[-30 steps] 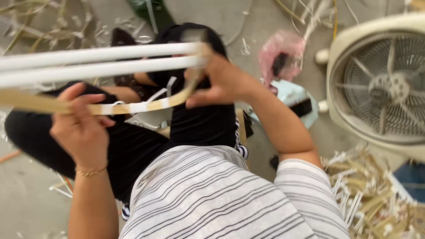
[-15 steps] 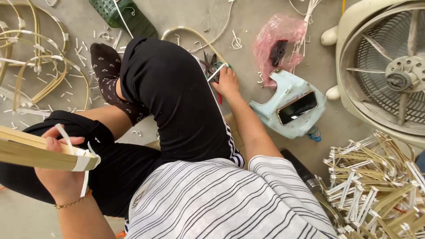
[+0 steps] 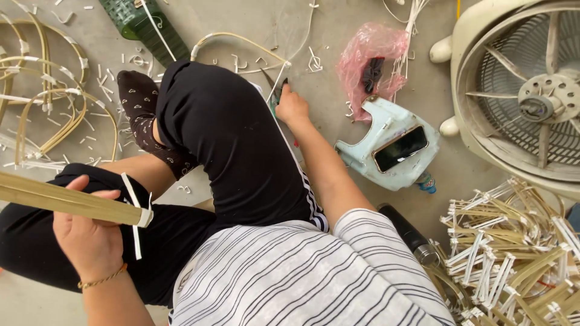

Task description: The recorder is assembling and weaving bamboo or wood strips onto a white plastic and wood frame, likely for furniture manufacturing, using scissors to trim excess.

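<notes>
- The left hand [image 3: 87, 235] is clenching around a bundle of flat cane strips [image 3: 66, 202] at the 8 o'clock part of the view; the bundle is running off the left edge and ending just beside the thumb.
- A white binding band [image 3: 138, 216] is wrapping the bundle end, with a loose tail hanging down over the black trouser leg [image 3: 235, 145].
- The right hand [image 3: 292, 107] is reaching to the floor [image 3: 326, 36] at 12 o'clock, closing on a small green-handled cutting tool [image 3: 277, 99]; the tool's exact type is not showing clearly.
- Judgement: the strips are looking light, stiff along their length yet springy, and smooth enough to slide against each other; gripping close to the band is likely keeping them aligned.
- A pale blue plastic stool [image 3: 389, 151] is lying overturned at 2 o'clock, holding a dark phone [image 3: 400, 148].
- A pink plastic bag [image 3: 371, 57] is lying at 1 o'clock, near the stool.
- A floor fan [image 3: 519, 96] is standing at 2 to 3 o'clock.
- A heap of banded cane pieces [image 3: 513, 253] is lying at 4 o'clock, beside a dark flask [image 3: 414, 235].
- Bent cane hoops [image 3: 48, 96] are lying at 10 o'clock.
</notes>
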